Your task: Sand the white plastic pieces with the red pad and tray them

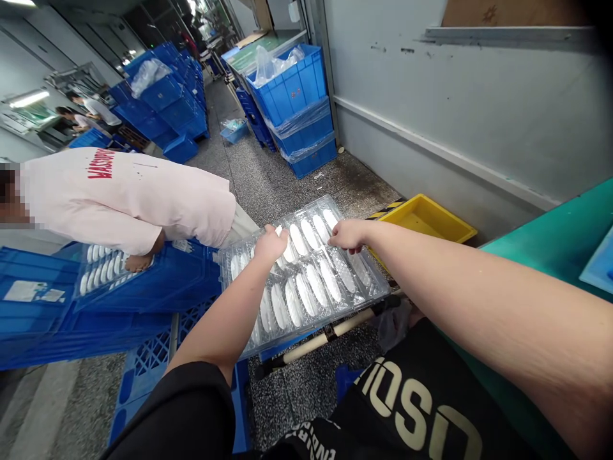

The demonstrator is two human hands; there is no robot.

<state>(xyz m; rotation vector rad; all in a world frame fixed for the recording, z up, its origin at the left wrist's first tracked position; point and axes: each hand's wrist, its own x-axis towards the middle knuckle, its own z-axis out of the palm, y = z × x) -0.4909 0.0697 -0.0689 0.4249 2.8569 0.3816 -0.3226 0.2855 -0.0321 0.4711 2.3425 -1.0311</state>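
Observation:
A clear plastic blister tray (368,281) with rows of white oval parts lies tilted in front of me, above blue crates. My left hand (269,246) is closed over the tray's left-middle rows, pinching a white oval part (279,230) at its fingertips. My right hand (347,235) rests curled on the upper middle of the tray, fingers bent down among the white parts; what it holds, if anything, is hidden.
A person in a pale pink shirt (129,195) bends over another tray of white parts (98,275) in blue crates (158,287) at left. A yellow bin (431,217) sits right of my tray, a green table (550,249) at right, stacked blue crates (292,89) along the wall. A wooden handle (325,335) lies below the tray.

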